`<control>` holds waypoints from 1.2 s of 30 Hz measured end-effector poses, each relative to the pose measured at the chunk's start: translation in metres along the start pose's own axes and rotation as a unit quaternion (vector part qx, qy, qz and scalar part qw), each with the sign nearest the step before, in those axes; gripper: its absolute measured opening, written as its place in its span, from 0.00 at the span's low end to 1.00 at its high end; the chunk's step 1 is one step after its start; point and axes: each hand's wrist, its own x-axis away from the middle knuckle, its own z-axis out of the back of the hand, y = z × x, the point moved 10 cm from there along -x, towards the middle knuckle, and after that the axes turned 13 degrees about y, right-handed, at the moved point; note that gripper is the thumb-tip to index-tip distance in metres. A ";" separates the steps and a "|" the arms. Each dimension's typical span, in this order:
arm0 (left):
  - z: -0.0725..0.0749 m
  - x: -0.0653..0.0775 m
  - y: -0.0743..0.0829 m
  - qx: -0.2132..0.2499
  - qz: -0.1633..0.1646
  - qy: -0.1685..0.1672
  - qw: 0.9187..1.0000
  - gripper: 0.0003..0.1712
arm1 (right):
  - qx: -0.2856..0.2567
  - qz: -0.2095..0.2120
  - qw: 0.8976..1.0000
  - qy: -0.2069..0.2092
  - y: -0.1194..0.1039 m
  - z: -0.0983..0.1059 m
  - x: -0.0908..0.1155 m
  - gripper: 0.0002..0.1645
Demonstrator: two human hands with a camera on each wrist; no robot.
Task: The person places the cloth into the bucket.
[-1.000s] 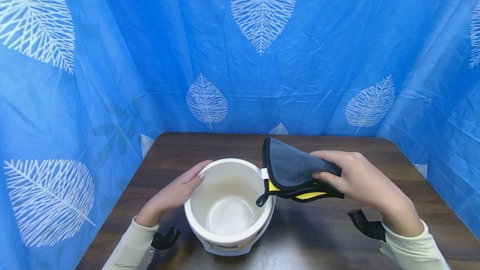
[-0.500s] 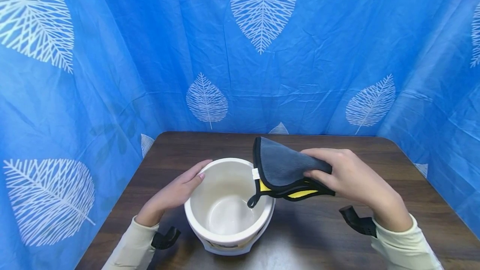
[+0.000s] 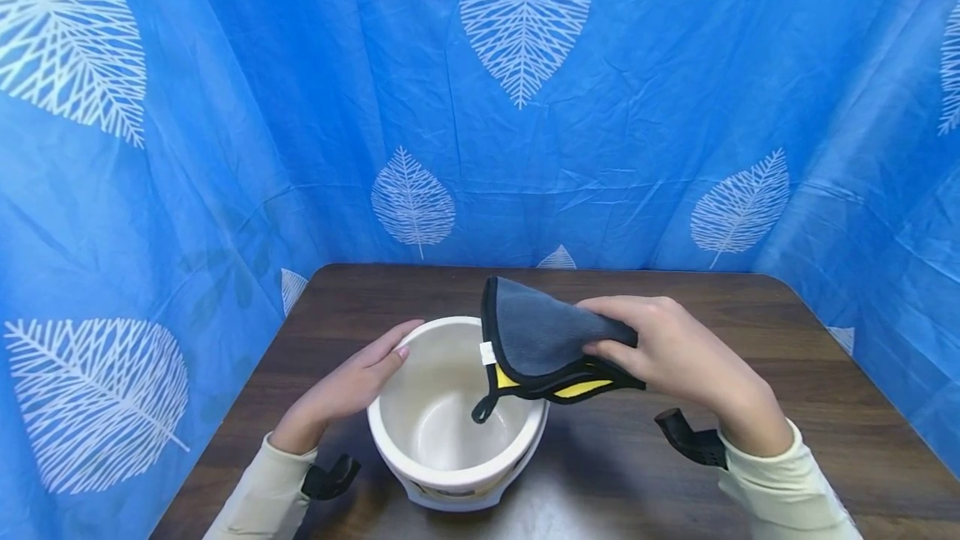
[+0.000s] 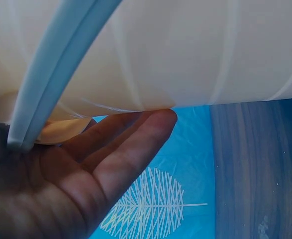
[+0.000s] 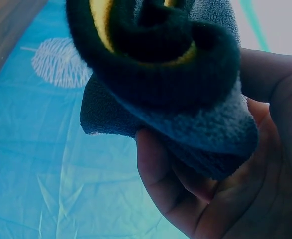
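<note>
A white round pot [image 3: 457,473] with a patterned outer wall stands upright on the table. At its left rim is my left hand [image 3: 352,382], thumb over the rim and fingers along the outer wall; in the left wrist view the fingers [image 4: 131,154] lie fairly straight against that wall. My right hand [image 3: 667,348] grips a folded cleaning cloth [image 3: 547,332], grey outside and yellow inside with black edging. The cloth's loop end hangs over the pot's opening. In the right wrist view the rolled cloth [image 5: 185,99] sits between thumb and fingers.
The dark wooden table [image 3: 390,290] carries the pot. A blue curtain [image 3: 637,107] with white leaf prints surrounds the back and sides. Black camera mounts [image 3: 330,477] are worn at both wrists.
My right hand has carried the folded cloth leftward, from beside the pot's right rim to over its opening. My left hand and the pot have stayed in place.
</note>
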 end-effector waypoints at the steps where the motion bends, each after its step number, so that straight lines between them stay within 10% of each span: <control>1: 0.000 0.000 0.000 -0.002 0.001 0.001 1.000 0.28 | -0.003 0.000 1.000 -0.003 -0.001 -0.001 -0.001 0.24; 36: 0.000 0.001 0.003 0.014 -0.018 -0.017 1.000 0.28 | -0.030 0.002 0.998 -0.046 -0.024 -0.045 -0.021 0.22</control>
